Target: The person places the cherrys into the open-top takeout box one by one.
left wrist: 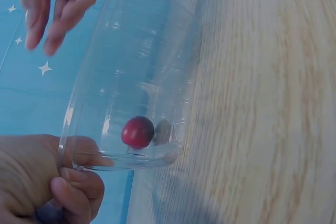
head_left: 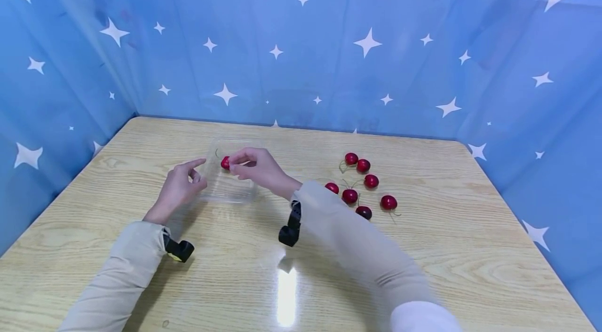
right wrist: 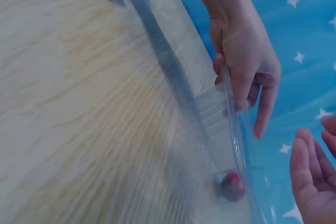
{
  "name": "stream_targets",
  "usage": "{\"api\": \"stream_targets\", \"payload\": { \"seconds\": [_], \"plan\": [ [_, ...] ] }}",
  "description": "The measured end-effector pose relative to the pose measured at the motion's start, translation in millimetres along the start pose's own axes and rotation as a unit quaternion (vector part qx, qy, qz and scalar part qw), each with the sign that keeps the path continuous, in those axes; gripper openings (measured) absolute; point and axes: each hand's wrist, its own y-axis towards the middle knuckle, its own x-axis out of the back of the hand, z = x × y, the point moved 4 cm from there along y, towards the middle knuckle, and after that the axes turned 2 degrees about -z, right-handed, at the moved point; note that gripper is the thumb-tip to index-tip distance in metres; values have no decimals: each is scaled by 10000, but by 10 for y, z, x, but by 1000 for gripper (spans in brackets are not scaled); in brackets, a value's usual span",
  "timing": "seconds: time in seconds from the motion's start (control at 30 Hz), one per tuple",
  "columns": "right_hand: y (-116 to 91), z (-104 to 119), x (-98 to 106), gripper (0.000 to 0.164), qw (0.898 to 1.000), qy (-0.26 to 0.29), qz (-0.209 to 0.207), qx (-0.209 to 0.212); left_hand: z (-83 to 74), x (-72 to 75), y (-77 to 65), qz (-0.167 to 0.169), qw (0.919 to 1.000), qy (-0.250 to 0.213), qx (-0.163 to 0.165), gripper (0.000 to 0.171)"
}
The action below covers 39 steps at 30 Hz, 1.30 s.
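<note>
A clear plastic box (head_left: 235,192) stands on the table with one dark red cherry (left wrist: 138,132) inside, near the wall by my left hand. That hand (head_left: 180,185) pinches the left rim of the box, thumb on one side of the wall and a finger over the other. Above the box hangs my right hand (head_left: 257,166), its fingers loosely bent. In the left wrist view, nothing shows between the right fingertips (left wrist: 55,40), and the cherry lies apart below them. From the head camera, those fingers partly overlap the cherry.
Several loose cherries (head_left: 349,196) with stems lie on the wooden table (head_left: 447,238) right of the box, some partly behind my right sleeve (head_left: 343,222). A blue star-patterned curtain (head_left: 301,60) hangs along the table's far and side edges.
</note>
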Motion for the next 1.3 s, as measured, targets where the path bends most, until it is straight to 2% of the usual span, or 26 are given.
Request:
{"api": "stream_targets", "payload": {
  "seconds": [0.23, 0.57, 0.7, 0.8, 0.97, 1.3],
  "plan": [
    [-223, 43, 250, 26, 10000, -27, 3, -79, 15, 9, 9, 7, 9999, 58, 104, 52],
    [-497, 113, 792, 26, 9987, 9, -470, 209, 10, -13, -2, -12, 9999, 16, 119, 52],
    [-611, 63, 995, 27, 9975, -237, -651, 120, 9, -4, -1, -26, 9999, 1, 135, 52],
    [-689, -2, 1109, 28, 9959, -402, -801, -96, 8, 7, 2, -60, 9999, -4, 94, 51],
    [-794, -129, 1213, 30, 9924, -481, -1039, -458, 2, 16, -1, -95, 9999, -25, 98, 51],
    [-936, -318, 1249, 34, 9902, -651, -1074, -609, -5, 8, -15, -81, 9998, -161, 122, 51]
  ]
}}
